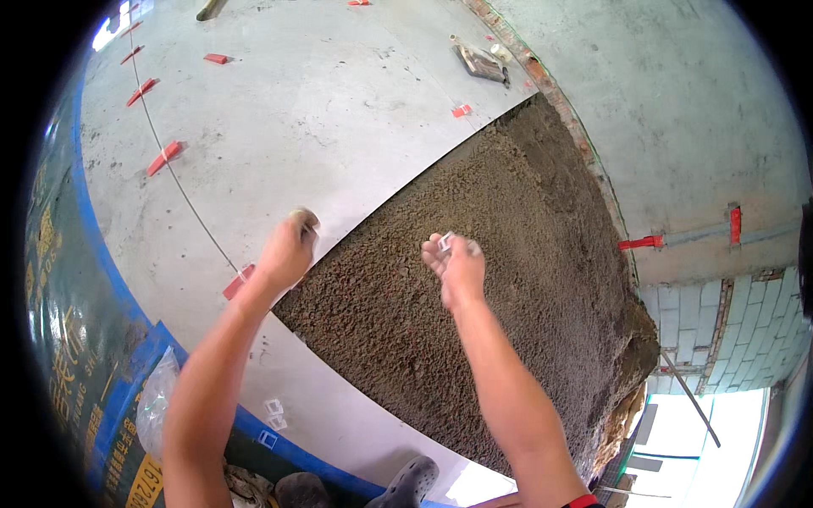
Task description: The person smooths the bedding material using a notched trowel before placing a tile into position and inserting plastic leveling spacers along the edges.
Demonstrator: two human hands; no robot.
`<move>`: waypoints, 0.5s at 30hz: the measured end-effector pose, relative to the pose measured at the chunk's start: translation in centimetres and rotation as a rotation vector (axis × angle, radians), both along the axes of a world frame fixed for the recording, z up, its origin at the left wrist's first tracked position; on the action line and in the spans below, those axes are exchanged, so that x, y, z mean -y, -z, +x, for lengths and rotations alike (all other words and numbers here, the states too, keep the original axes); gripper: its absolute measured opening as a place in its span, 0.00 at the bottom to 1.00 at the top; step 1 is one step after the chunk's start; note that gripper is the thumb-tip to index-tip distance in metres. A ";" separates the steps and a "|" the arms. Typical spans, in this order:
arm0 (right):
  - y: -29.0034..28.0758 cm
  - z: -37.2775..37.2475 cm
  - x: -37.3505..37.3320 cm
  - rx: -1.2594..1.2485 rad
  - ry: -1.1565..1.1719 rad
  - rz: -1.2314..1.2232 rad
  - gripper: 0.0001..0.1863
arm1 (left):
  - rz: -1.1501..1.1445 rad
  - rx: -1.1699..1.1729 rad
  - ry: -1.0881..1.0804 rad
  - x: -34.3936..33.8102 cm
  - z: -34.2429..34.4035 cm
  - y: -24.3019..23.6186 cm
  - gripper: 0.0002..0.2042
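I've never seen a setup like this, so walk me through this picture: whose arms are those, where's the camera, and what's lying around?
There is no machine here: these are a person's bare arms. The camera sits on that person's head and looks down through a very wide lens, so straight edges bend near the rim.

The right hand holds a small white piece above a rough, brown, gritty bed. The left hand is near the edge of the pale slabs; it is blurred, so I can't tell whether it holds anything.

Several red wedges sit along a thin seam, and loose white pieces lie near the lower edge.
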State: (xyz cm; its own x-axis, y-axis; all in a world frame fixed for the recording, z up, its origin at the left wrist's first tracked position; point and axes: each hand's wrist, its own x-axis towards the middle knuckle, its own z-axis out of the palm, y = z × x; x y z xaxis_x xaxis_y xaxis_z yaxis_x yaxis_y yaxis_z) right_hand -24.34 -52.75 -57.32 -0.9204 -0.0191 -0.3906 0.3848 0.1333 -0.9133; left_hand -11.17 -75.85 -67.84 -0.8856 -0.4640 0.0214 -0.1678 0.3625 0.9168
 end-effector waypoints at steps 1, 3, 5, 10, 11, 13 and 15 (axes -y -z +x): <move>0.4 -2.1 -1.2 -0.005 -0.022 0.045 0.11 | 0.007 0.095 -0.025 0.8 -1.5 0.6 0.08; 1.5 -5.2 -1.7 0.002 -0.092 0.180 0.15 | -0.210 0.186 -0.125 2.0 -3.2 2.3 0.09; 2.0 -7.6 -1.3 0.024 -0.184 0.360 0.18 | -0.331 0.168 -0.174 1.9 -3.6 3.8 0.10; 5.2 -14.1 0.7 -0.030 -0.378 0.764 0.15 | -0.463 0.154 -0.272 1.1 -5.4 5.2 0.10; 5.5 -15.0 1.6 -0.020 -0.370 0.774 0.14 | -0.488 0.204 -0.257 1.4 -5.9 5.3 0.10; 6.3 -16.9 3.0 0.006 -0.394 0.794 0.13 | -0.551 0.194 -0.247 1.7 -6.5 5.5 0.10; 7.2 -18.8 4.2 0.034 -0.455 0.815 0.12 | -0.627 0.069 -0.258 1.8 -7.0 5.7 0.11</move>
